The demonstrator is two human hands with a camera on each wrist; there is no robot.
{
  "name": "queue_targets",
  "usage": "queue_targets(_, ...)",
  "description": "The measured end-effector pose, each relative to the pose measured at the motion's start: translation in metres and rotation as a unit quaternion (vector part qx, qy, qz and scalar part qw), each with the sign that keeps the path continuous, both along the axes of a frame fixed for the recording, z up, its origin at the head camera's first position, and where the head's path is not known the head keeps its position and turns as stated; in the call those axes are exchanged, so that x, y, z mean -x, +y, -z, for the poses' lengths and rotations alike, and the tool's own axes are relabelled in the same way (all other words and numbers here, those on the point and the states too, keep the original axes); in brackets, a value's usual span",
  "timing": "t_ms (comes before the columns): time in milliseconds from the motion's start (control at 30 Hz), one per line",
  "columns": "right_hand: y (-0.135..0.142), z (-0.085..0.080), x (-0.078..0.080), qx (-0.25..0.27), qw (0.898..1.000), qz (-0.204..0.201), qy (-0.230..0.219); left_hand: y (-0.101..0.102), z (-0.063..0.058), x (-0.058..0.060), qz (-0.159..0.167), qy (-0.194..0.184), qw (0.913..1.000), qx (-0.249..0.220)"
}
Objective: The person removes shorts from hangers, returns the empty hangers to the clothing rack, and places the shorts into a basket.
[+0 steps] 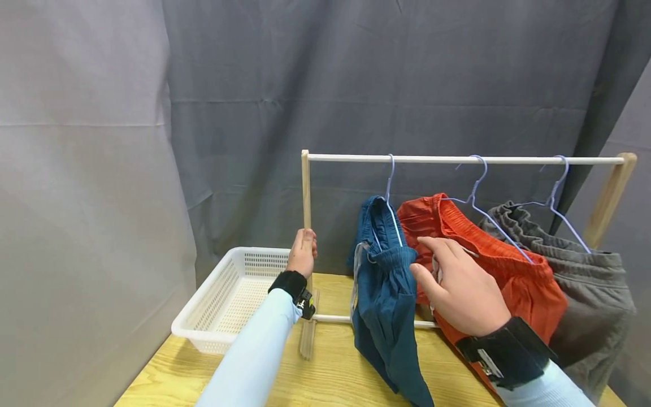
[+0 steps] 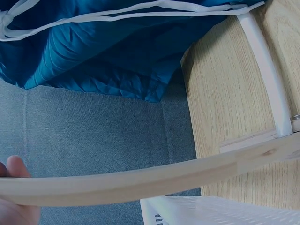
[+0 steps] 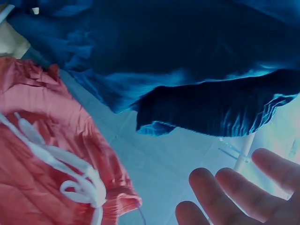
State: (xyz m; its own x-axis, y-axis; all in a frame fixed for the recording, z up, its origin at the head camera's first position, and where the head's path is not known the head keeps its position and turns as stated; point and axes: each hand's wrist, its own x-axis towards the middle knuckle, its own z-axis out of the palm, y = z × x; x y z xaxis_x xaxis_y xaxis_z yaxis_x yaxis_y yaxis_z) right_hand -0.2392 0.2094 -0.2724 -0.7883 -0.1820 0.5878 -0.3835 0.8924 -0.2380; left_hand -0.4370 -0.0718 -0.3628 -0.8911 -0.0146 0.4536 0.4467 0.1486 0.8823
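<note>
My left hand (image 1: pixel 303 252) grips the left wooden post (image 1: pixel 306 192) of a clothes rack; in the left wrist view its fingers (image 2: pixel 18 167) curl round that post. Blue pants (image 1: pixel 389 305) hang on a purple hanger (image 1: pixel 390 181) from the white top rail (image 1: pixel 351 158). My right hand (image 1: pixel 465 285) is held out just right of the blue pants, in front of the red pants (image 1: pixel 508 271), its fingers spread and holding nothing. In the right wrist view, its fingers (image 3: pixel 243 192) are apart from the blue cloth.
Grey pants (image 1: pixel 590 282) hang at the right end, by the right post (image 1: pixel 610 198). A white plastic basket (image 1: pixel 203 328) stands left of the rack on the wooden table (image 1: pixel 157 376). A white lower bar (image 1: pixel 333 319) crosses near the tabletop. Grey cloth (image 1: pixel 244 124) hangs behind.
</note>
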Motion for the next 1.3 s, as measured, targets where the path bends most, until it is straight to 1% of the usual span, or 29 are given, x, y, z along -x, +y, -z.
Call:
queue_targets(233, -0.012, -0.008, 0.007, 0.001, 1.000, -0.001, -0.007, -0.001, -0.001, -0.001, 0.001, -0.004, 1.0000, -0.002)
queue_targets(400, -0.016, -0.008, 0.013, -0.004, 1.000, 0.004, -0.013, 0.000, -0.002, -0.002, -0.001, -0.009, 1.0000, 0.001)
queue_targets(700, -0.022, -0.009, 0.022, -0.013, 0.999, 0.024, -0.041, 0.000, -0.001, -0.001, 0.001, -0.005, 1.0000, -0.005)
queue_targets(1033, -0.023, -0.009, 0.024, -0.035, 0.997, 0.035, -0.059, -0.001, 0.000, 0.000, -0.008, -0.010, 0.9998, 0.013)
queue_targets(1300, -0.021, -0.008, 0.024, -0.034, 0.996, 0.044, -0.074, -0.001, 0.000, -0.002, -0.009, -0.006, 0.9998, 0.019)
